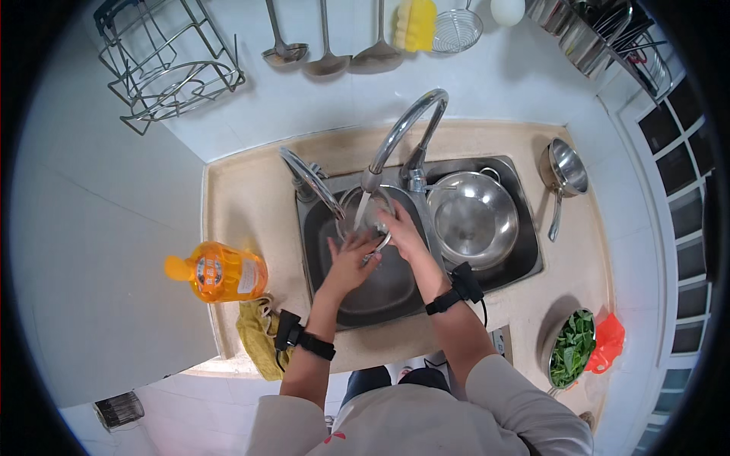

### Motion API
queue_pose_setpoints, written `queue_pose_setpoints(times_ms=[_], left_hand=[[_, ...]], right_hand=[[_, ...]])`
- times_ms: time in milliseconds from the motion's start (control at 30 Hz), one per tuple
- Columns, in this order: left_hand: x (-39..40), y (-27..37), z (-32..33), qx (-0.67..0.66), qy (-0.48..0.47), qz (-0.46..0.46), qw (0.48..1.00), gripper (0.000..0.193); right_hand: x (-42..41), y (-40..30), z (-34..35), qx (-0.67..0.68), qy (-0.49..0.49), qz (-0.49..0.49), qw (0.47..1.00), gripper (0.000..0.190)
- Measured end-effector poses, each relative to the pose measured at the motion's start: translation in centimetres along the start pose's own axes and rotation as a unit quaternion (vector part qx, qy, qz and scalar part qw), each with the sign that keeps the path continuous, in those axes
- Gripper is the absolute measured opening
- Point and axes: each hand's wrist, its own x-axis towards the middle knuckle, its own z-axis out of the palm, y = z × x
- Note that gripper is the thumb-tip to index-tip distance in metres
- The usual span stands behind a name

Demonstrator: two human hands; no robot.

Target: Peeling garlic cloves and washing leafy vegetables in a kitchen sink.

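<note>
Water runs from a curved chrome faucet (408, 122) onto a clear, round, see-through bowl or lid (348, 208) over the left sink basin (365, 302). My right hand (402, 231) grips its right rim. At its lower edge is my left hand (353, 259), blurred, fingers spread; whether it touches the rim cannot be told. A second, thinner chrome faucet (313, 176) arches over the bowl's left side. In the right basin lies a wide stainless steel pan or bowl (473, 219) with a small loop handle.
Orange detergent bottle (231, 272) and olive cloth (254, 336) lie on the left. A small steel saucepan (564, 168), a container of leafy greens (572, 347) and a red plastic bag (607, 345) are on the right. Ladles (328, 64), a yellow sponge (416, 25) and a wire rack (171, 74) hang above.
</note>
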Motion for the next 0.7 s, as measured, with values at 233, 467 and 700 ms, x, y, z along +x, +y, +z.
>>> queue_pose_setpoints(times_ms=[233,467,700], left_hand=[[0.6,0.7,-4.0,-0.111,0.263,-0.172,0.943,0.063],[0.9,-3.8,-1.5,-0.453,0.249,-0.208,0.830,0.045],[1.1,-0.9,-1.6,-0.536,0.007,-0.356,0.766,0.043]], right_hand=[[0.6,6.8,0.2,0.254,-0.102,0.211,0.938,0.033],[2.2,2.4,1.6,-0.262,0.068,-0.322,0.907,0.043],[0.4,-0.5,-4.2,-0.163,0.029,-0.007,0.986,0.066]])
